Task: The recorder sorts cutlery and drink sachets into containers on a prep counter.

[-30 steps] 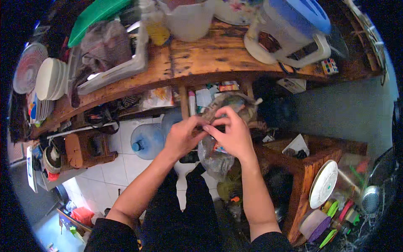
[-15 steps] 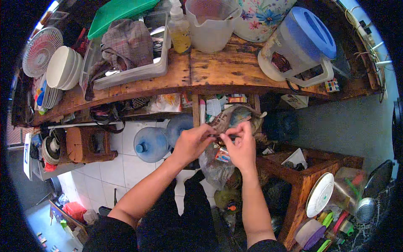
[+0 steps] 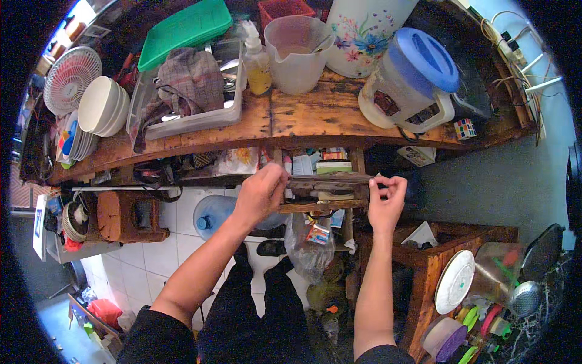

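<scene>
Both hands, left hand (image 3: pixel 262 193) and right hand (image 3: pixel 385 197), pinch a stretched clear plastic bag (image 3: pixel 327 181) taut below the worn wooden desk (image 3: pixel 315 115), crowded with a translucent jug (image 3: pixel 296 51) and a blue-lidded dispenser (image 3: pixel 412 82)

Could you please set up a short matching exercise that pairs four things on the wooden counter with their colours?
Things:
1. Lid of the water jug
2. Tray lid leaning at the back
3. Stack of bowls
4. Liquid in the pump bottle

Colours:
a. white
b. yellow
c. blue
d. green

Pairs: 1-c, 2-d, 3-a, 4-b
</scene>
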Demonstrator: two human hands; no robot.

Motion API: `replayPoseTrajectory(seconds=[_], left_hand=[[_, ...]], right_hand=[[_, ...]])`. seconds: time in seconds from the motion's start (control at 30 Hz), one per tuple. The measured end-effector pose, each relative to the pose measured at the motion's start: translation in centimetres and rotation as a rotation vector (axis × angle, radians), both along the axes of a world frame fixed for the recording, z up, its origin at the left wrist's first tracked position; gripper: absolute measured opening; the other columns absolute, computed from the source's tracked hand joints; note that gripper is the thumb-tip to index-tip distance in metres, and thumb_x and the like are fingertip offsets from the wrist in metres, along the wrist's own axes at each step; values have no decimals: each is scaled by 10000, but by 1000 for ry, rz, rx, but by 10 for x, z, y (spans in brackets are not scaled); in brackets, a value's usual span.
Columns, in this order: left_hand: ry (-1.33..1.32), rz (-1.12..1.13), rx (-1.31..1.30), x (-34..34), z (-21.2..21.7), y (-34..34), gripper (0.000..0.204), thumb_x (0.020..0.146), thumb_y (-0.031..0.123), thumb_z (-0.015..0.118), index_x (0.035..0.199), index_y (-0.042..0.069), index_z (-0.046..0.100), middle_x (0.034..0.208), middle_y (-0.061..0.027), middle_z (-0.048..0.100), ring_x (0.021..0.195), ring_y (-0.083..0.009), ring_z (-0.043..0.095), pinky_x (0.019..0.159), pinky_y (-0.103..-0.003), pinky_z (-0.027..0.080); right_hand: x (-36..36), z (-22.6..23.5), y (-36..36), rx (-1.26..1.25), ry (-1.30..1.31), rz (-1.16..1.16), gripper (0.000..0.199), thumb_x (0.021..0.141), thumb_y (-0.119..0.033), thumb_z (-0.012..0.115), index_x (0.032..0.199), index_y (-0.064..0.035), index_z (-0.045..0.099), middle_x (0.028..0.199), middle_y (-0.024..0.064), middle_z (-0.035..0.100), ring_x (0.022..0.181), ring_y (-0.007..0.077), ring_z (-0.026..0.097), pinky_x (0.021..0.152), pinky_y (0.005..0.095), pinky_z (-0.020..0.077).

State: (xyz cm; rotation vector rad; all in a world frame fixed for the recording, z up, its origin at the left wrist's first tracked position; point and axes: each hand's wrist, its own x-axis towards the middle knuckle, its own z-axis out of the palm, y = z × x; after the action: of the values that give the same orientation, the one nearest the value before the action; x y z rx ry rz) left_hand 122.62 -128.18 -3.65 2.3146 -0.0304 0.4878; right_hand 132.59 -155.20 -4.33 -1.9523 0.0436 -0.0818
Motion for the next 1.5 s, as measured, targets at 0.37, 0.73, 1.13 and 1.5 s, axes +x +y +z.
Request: replayPoseTrajectory(seconds=[0.37, 0.73, 1.13, 1.5], left_hand=[[-399, 108, 112, 47, 132, 99, 277, 834, 170, 817, 1009, 30, 655, 1028, -123, 700, 957, -251, 691, 832, -370, 557], [-410, -164, 522, 273, 144, 220, 430, 805, 232, 792, 1201, 97, 693, 1112, -193, 712, 1014, -388, 688, 970, -443, 529], [-435, -77, 619, 259, 187, 221, 174, 822, 60, 749, 988, 64, 696, 1258, -172, 637, 1133, -366, 636, 961, -421, 519], [-293, 124, 168, 75, 258, 202, 170, 845, -24, 706, 1011, 13, 708, 1304, -128, 593, 1188, -223, 627, 1026, -337, 537]], right_hand=[[34, 54, 114, 87, -341, 264, 424, 813, -145, 826, 1152, -70, 583, 1106, 72, 620, 860, 191, 600, 735, 330, 507], [53, 38, 222, -82, -634, 358, 505, 772, -246, 874, 1157, -68, 601, 1039, 85, 579, 935, 251, 598, 827, 379, 503], [76, 48, 263, -54, -544, 27, 1349, 615, -355, 975, 1560, -24, 71, 1571, 295, 192, 1481, 454, 219, 1221, 506, 223], [72, 47, 253, 269, -550, 97, 1299, 653, -326, 961, 1567, -12, 93, 1604, 251, 182, 1484, 408, 238, 1221, 525, 208]])
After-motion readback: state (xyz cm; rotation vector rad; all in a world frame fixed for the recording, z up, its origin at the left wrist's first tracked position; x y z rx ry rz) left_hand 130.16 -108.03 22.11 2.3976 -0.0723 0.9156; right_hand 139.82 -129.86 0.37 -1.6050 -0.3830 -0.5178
